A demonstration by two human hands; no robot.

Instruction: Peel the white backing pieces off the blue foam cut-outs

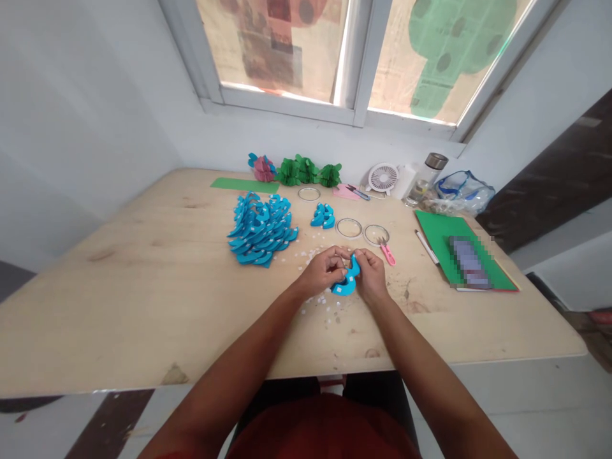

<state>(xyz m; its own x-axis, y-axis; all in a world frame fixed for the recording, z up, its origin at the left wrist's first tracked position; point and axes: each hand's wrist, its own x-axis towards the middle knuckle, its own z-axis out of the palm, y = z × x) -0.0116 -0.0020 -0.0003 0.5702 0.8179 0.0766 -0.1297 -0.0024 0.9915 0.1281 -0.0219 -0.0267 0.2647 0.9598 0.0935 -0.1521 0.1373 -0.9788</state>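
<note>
Between my two hands is a curved blue paper piece (345,286) with small white squares stuck on it. My left hand (325,268) grips its left side, fingers closed. At its upper right end, my right hand (371,270) pinches the paper between thumb and finger. A big heap of similar blue paper pieces (261,229) lies to the left, many with white squares. Just beyond my hands sits a smaller blue cluster (322,216). Little white scraps (327,310) are scattered around and below my hands.
Tape rolls (349,227) and pink-handled scissors (387,252) lie beyond my right hand. Along the wall stand green paper flowers (305,170), a small white fan (383,178) and a bottle (427,178). Green sheets (437,236) with a blurred object on top lie at right.
</note>
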